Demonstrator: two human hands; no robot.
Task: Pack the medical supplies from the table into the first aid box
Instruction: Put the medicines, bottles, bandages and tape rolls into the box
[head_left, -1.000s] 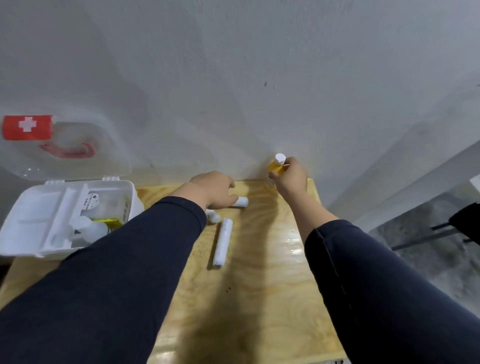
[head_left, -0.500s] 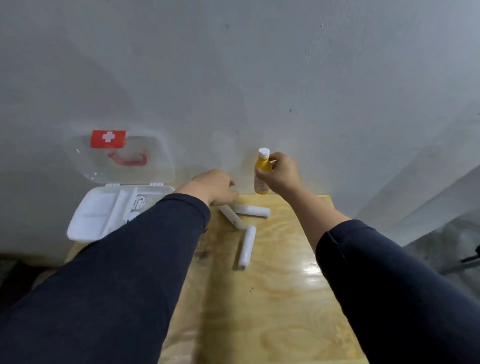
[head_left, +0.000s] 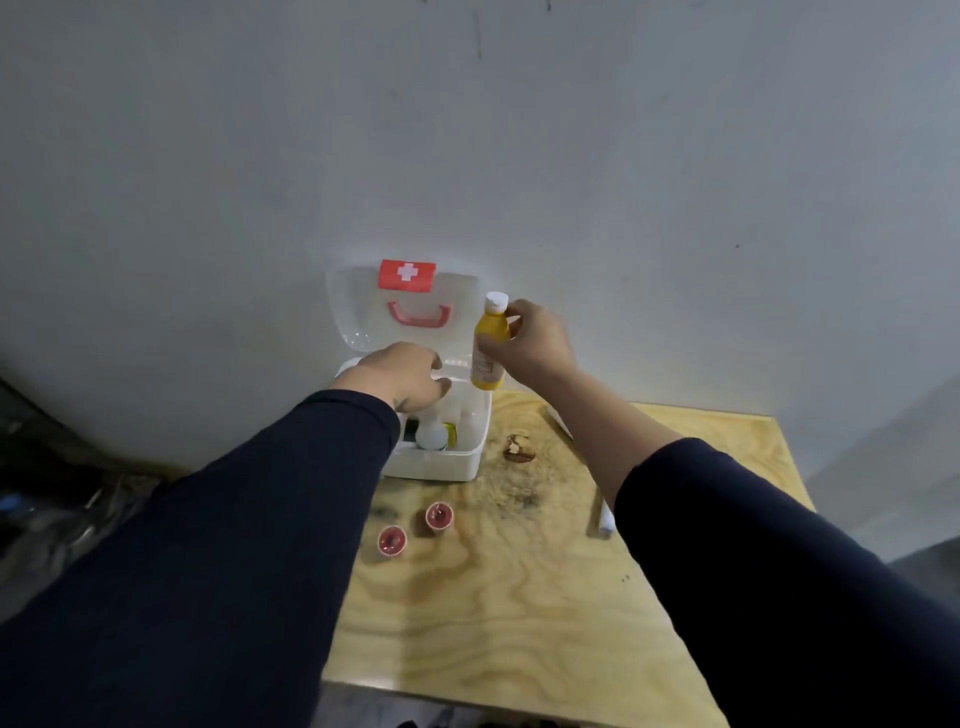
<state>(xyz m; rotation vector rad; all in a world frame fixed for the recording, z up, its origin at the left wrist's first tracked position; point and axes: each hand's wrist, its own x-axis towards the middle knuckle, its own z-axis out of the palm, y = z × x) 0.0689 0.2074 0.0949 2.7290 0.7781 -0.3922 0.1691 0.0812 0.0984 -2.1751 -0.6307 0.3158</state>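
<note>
The white first aid box (head_left: 441, 465) stands open at the table's back left, its clear lid (head_left: 358, 312) with a red cross leaning on the wall. A white bottle (head_left: 431, 435) lies inside. My right hand (head_left: 535, 345) holds a yellow bottle (head_left: 489, 343) with a white cap, upright, just above the box's right rim. My left hand (head_left: 400, 376) hovers over the box with its fingers curled down; whether it holds anything is hidden. A white roll (head_left: 605, 521) lies on the table, mostly covered by my right arm.
Two small round red-topped containers (head_left: 439, 516) (head_left: 391, 540) sit in front of the box on the wooden table (head_left: 519, 597). A brown stain (head_left: 519, 449) marks the wood beside the box. A grey wall stands right behind the table.
My right hand lifted the yellow bottle from the table's back edge and carried it left to the box. My left hand left the white rolls and moved over the box. The view swung left.
</note>
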